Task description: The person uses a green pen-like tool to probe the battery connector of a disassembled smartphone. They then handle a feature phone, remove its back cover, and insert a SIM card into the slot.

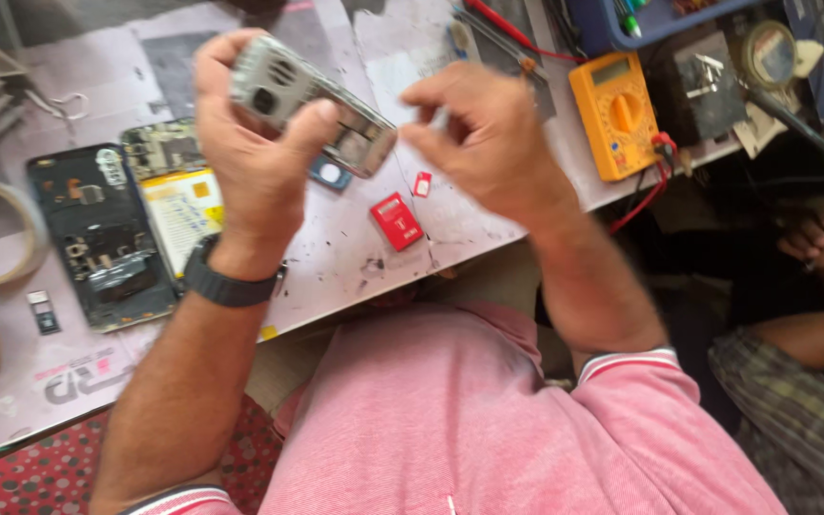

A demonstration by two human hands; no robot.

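Showing grey phone chassis (312,100), bare, tilted

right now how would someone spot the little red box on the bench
Start at the worktable and find its near edge, between the two raised hands. The small red box lies flat there, below a tinier red-and-white card. It is the only solid red block on the surface.

Bare room on the pale, scuffed bench (355,257) lies at six o'clock, under the raised hands, broken only by a small red rectangular card packet (397,221). At nine o'clock an opened dark phone back (99,238) and a yellow-labelled phone battery (181,212) block the way. At two o'clock an orange multimeter (614,114) with red leads crowds the bench edge.
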